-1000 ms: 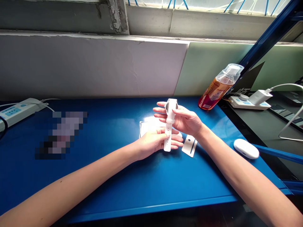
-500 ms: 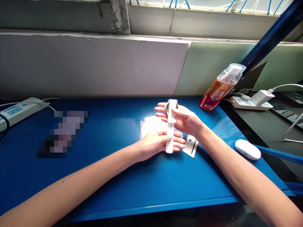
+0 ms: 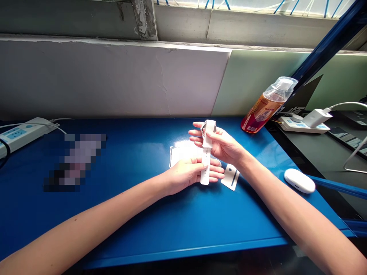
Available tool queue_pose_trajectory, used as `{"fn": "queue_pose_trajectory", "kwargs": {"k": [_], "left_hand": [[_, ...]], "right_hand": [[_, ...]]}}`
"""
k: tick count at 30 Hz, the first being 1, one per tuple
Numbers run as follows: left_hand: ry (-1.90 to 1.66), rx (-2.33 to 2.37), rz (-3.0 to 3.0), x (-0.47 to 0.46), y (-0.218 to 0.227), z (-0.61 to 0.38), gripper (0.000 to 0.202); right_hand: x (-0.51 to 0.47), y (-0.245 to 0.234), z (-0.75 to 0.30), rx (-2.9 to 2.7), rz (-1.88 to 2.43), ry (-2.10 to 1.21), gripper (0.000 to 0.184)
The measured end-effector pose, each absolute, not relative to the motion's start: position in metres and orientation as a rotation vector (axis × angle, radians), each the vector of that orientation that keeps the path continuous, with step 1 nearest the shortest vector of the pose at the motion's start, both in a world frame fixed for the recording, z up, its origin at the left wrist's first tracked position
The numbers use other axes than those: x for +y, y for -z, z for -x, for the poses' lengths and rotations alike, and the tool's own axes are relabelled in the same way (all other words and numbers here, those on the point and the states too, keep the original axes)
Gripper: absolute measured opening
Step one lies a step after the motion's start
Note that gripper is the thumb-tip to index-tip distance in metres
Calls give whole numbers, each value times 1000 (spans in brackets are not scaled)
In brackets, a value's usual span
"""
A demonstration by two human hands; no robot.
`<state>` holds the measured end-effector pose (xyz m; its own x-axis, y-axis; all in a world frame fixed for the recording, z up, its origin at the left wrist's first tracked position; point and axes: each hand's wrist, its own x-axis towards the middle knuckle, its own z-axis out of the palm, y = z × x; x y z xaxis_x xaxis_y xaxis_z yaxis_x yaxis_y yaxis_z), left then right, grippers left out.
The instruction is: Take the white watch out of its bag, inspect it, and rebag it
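A white wristwatch (image 3: 206,152) with a punched strap hangs lengthwise between my hands, above the blue table (image 3: 137,229). My right hand (image 3: 225,143) pinches its upper part under the thumb, beside the round case, with the other fingers stretched out behind. Lower down, my left hand (image 3: 185,173) holds the strap's free end between thumb and fingers. Partly hidden behind my hands lies a white, shiny flat item (image 3: 179,152), washed out by glare. Just right of my left fingertips is a white card (image 3: 230,177) with a dark slot and a round hole.
A white oval case (image 3: 299,180) sits near the table's right edge. A red-orange bottle (image 3: 265,109) leans at the back right. Power strips stand left (image 3: 27,131) and right (image 3: 305,124). A pixelated object (image 3: 77,160) lies on the left.
My right hand has shifted very slightly, and the watch's upper end has tilted a little to the right. My left hand keeps its grip on the strap.
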<state>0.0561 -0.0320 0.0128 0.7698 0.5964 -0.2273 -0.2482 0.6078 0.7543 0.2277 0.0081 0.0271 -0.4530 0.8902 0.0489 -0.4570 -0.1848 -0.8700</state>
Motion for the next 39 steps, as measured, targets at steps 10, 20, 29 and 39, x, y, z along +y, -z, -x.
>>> {"fn": "queue_pose_trajectory", "kwargs": {"k": [10, 20, 29, 39], "left_hand": [[-488, 523, -796, -33, -16, -57, 24], [-513, 561, -774, -34, -15, -59, 24], [-523, 564, -743, -34, -13, -59, 23], [-538, 534, -768, -33, -12, -60, 20]], "right_hand": [[7, -27, -231, -1171, 574, -1835, 39], [8, -31, -232, -1161, 547, -1865, 30], [8, -31, -231, -1134, 530, -1879, 35], [7, -37, -234, -1075, 525, -2010, 61]]}}
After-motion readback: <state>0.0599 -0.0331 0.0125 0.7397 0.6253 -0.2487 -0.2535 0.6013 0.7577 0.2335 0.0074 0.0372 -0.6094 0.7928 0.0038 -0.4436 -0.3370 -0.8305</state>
